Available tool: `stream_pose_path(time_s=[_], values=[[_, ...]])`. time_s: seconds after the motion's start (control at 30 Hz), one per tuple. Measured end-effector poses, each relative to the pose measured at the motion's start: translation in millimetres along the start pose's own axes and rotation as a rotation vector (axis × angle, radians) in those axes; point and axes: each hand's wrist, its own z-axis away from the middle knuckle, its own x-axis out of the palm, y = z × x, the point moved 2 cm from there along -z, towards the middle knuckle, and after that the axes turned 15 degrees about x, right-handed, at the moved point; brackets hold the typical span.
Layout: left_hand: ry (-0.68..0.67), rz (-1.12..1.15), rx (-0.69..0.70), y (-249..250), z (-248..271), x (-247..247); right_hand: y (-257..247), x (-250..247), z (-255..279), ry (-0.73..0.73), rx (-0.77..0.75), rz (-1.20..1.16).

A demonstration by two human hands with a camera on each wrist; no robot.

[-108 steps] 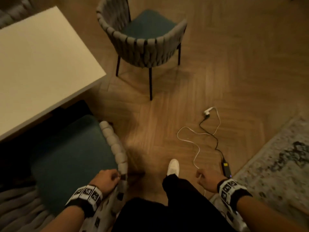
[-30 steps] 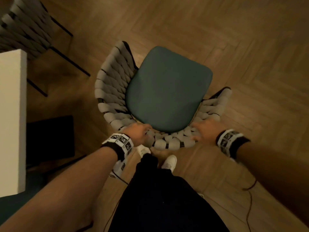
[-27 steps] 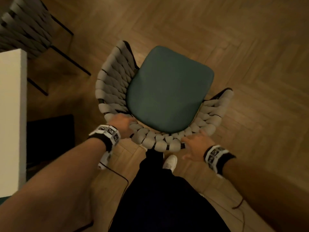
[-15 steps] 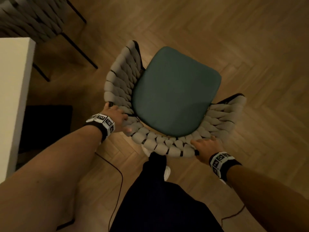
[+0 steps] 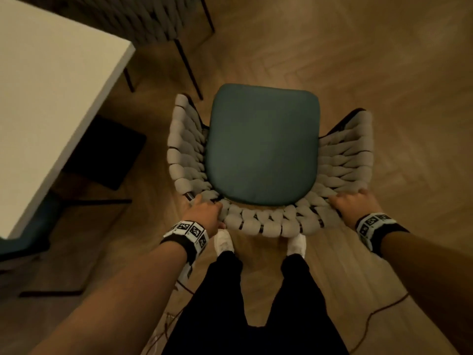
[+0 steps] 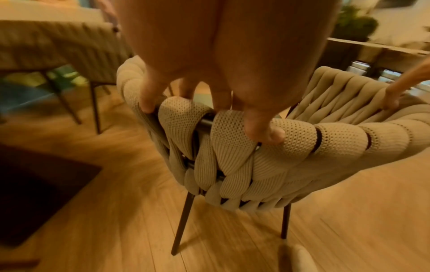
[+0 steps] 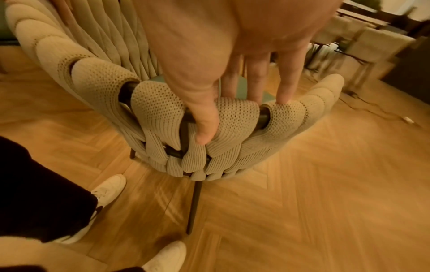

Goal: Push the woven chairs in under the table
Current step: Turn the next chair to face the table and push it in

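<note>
I grip the woven chair (image 5: 263,224) by its back rim: my left hand (image 5: 204,213) and my right hand (image 5: 352,207) both curl their fingers over it, beside the table (image 5: 51,80).

Chair (image 5: 261,149): teal seat, beige woven straps, black legs. Table (image 5: 51,85): white top. Floor (image 5: 384,60): brown herringbone wood. Wristbands (image 5: 189,230): black-and-white square markers. Shoes (image 5: 224,243): white.
</note>
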Motion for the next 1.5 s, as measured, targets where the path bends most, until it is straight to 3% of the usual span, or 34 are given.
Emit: stream_pose_path(time_s=[0.37,0.53,0.87,1.07,1.3,1.5], values=[[0.103,0.394,-0.304,63,43,54,9,-57,-75,0.196,-0.416,0.249],[0.186,0.505,-0.408,91,48,81,-8,-93,-104,0.267,-0.506,0.241],[0.228,0.726,-0.683,111,55,95,-100,-166,-157,0.316,-0.76,0.156],[0.243,0.738,-0.744,99,57,89,-124,-184,-175,0.318,-0.843,0.081],[0.24,0.83,-0.745,100,58,87,-105,-159,-147,0.134,-0.917,0.315],[0.246,0.824,-0.777,93,53,78,-121,-179,-164,0.156,-0.892,0.318]])
